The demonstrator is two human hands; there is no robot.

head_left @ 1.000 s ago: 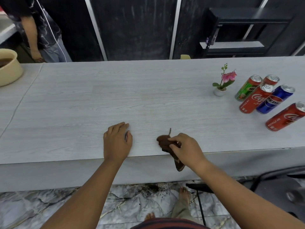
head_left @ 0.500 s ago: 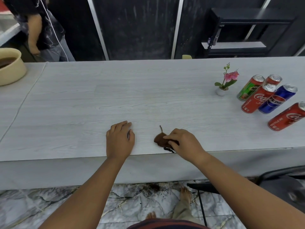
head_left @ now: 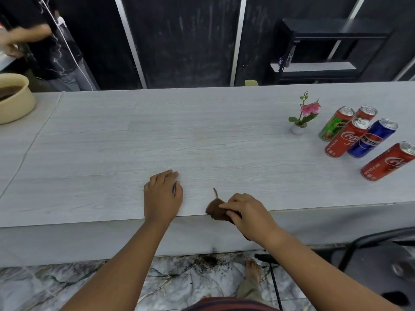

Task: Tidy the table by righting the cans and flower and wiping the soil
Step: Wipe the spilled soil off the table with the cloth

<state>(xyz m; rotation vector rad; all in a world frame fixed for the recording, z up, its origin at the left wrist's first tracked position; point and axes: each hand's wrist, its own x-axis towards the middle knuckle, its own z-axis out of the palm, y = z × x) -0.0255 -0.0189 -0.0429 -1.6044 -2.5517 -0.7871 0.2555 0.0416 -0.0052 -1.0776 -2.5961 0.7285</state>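
Shifted since a second ago: brown cloth (head_left: 216, 211), now bunched at counter (head_left: 202, 140) near edge, pinched by right hand (head_left: 248, 215). Left hand (head_left: 162, 196) flat, empty. Cans (head_left: 347, 136), flower (head_left: 301, 118) upright far right.

Left hand (head_left: 162, 196) flat, palm down, fingers together, mid-frame; right hand (head_left: 248, 215) just right of it, fingers curled tight, pinching.
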